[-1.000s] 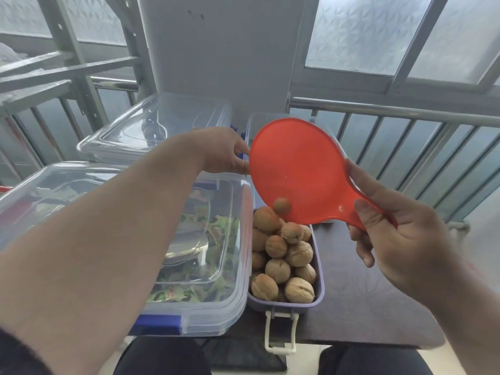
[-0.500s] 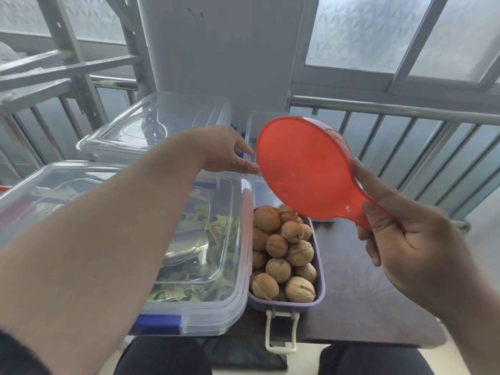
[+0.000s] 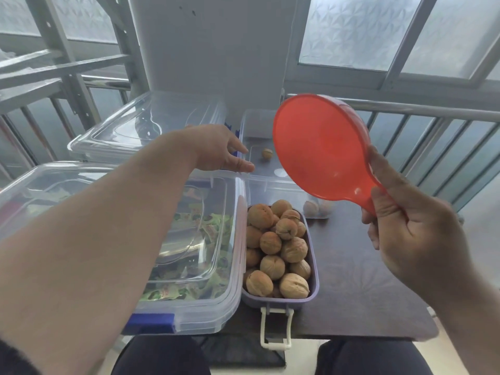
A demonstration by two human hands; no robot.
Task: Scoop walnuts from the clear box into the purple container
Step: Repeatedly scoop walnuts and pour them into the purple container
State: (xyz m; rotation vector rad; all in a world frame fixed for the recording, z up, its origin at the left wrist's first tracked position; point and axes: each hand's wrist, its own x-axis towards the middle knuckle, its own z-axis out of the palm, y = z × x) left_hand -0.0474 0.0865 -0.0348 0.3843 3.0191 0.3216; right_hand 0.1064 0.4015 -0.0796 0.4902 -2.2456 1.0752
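The purple container (image 3: 313, 269) sits at the table's front and is heaped with several walnuts (image 3: 278, 247). Behind it stands the clear box (image 3: 257, 125), with one walnut (image 3: 267, 153) on its floor and two more showing through its near right corner (image 3: 316, 208). My right hand (image 3: 405, 226) grips the handle of a red scoop (image 3: 319, 150), which is raised and tilted, its underside facing me, above the clear box's right side. My left hand (image 3: 219, 150) rests against the clear box's left rim, fingers extended.
A lidded clear bin (image 3: 189, 239) holding green packets lies left of the purple container. Behind it sits another clear lidded bin (image 3: 146, 125). The dark table (image 3: 365, 280) ends near my knees. A white latch (image 3: 276, 331) hangs off the purple container's front. Metal railings stand behind and right.
The last walnut dropped from the scoop into the purple container. My right hand then lifted the scoop up and to the right, uncovering the clear box. My left hand stayed at the rim.
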